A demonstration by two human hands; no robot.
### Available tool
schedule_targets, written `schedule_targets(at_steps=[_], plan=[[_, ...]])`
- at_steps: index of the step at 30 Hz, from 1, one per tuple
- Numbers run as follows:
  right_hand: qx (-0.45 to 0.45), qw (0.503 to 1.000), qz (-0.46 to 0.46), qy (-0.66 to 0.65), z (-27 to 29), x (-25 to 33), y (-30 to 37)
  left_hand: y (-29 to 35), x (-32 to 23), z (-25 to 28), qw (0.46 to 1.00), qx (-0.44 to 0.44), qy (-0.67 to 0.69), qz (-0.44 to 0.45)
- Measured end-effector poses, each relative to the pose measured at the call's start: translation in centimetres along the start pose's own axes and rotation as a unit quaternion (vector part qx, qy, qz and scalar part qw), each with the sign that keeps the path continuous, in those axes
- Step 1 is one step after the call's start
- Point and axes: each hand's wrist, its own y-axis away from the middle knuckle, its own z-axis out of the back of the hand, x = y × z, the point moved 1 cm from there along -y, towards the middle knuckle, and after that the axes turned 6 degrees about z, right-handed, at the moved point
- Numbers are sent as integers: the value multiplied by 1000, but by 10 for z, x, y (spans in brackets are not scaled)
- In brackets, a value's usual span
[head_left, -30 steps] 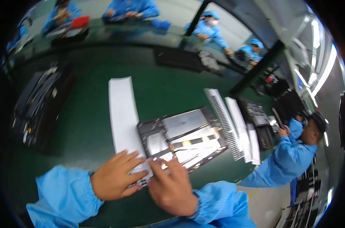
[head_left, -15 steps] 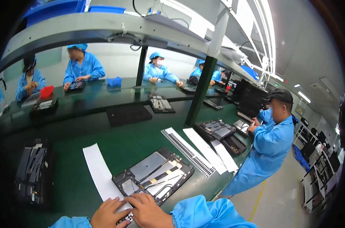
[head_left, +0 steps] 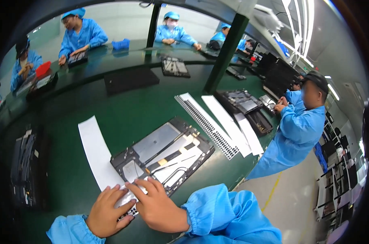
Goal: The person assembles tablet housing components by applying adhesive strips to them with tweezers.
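Note:
A long white strip (head_left: pixel 94 150) lies on the green bench, its near end running under my hands. That end shows small black marks like the sticker sheet further right. My left hand (head_left: pixel 107 211) grips the strip's near end, thumb below and fingers bent over the top. Against it, my right hand (head_left: pixel 160 207) has its fingers curled down on the same end; its thumb tip is mostly hidden. Just beyond my right fingers is an opened tablet-like device (head_left: pixel 157 144), showing a grey plate, black cables and yellowish tape.
A sticker sheet with black marks (head_left: pixel 207 126) and white strips (head_left: pixel 227 124) lie to the right. More opened devices (head_left: pixel 239 101) (head_left: pixel 24 166) sit on the bench (head_left: pixel 70 110). A dark green post (head_left: pixel 225 57) rises mid-bench. A co-worker in blue (head_left: pixel 298 122) stands at the right; others sit opposite.
The view has tipped downward, so the bench and device sit higher in the picture. My hands stay together on the strip's near end, with the right fingers slightly more spread.

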Motion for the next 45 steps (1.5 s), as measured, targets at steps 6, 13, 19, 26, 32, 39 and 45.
schedule_targets(at_steps=[6,13,19,26,32,39,45], plan=[[-16,997,-19,-68,-6,-6,-1,-4,-2,5,999,33,-5,7],[-51,981,-48,-178,18,-19,5,-3,-6,2,999,26,1,20],[39,943,-192,-269,88,-94,45,-16,-24,1,998,-41,50,-24],[110,949,-137,-262,75,-103,27,-53,-43,-30,978,-65,-49,-192],[102,952,-140,-251,68,-102,32,-52,-46,-27,981,-54,-61,-175],[96,954,-143,-244,69,-102,33,-49,-47,-28,983,-57,-87,-152],[100,956,-147,-233,68,-101,33,-49,-47,-25,977,-50,-122,-169]])
